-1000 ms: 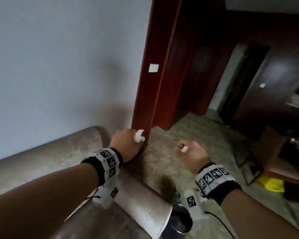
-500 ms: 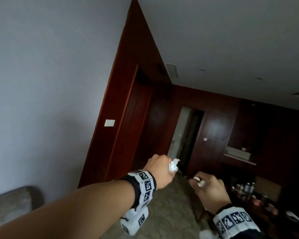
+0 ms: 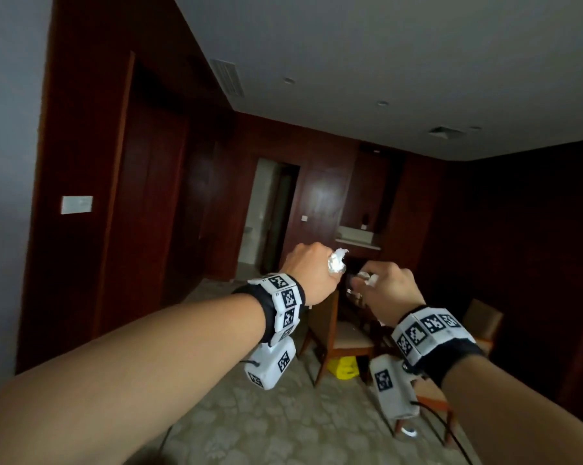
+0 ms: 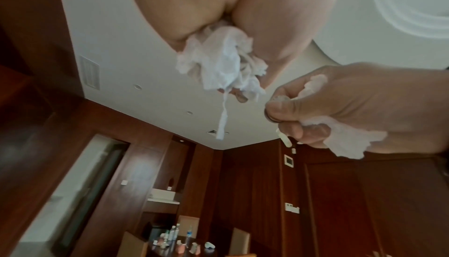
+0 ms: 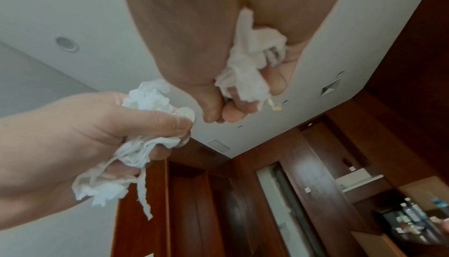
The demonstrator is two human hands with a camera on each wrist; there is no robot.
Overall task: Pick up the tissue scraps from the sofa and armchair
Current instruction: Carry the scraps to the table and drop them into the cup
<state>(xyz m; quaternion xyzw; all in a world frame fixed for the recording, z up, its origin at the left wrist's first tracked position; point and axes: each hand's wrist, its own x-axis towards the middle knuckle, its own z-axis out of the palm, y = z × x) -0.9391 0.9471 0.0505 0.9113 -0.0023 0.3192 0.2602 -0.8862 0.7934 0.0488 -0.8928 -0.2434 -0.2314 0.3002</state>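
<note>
Clamped in L hand (image 3: pixel 308 276): crumpled tissue wad (image 3: pixel 437 261); fingers curled tight round it, full fist, thumb side up; sticks out the top of the fist, toward upper right in head view; as a lump, no clear long axis; in L wrist view trails one thin torn strip, long axis straight down the pic; in R wrist view dangles that same strip below the fist.

Gripped in R hand (image 3: pixel 389 293): second tissue wad (image 3: pixel 370 280); fist fully closed too, thumb pressed to forefinger; shows a bit of white at the thumb end and a ragged flap out the little-finger end, so lies roughly along the palm, crosswise to the fingers; ends in a small twisted tail by the fingertips.

Both fists up in the air out front, backs toward the head cam; just beside each other but apart; no contact betw. the wads.

Strapped on both wrists: marker bands (image 3: pixel 285 297), w/ white camera blocks (image 3: pixel 271 364) slung beneath.

Beyond & below: wooden chair (image 3: pixel 333 330) on patterned carpet (image 3: pixel 266 424); yellow thing (image 3: pixel 342 369) on floor by the chair legs, can't tell what; switch plate (image 3: pixel 77 204) on dark wood panel at left; bottles (image 4: pixel 175 232) on a table, seen in L wrist view.
</note>
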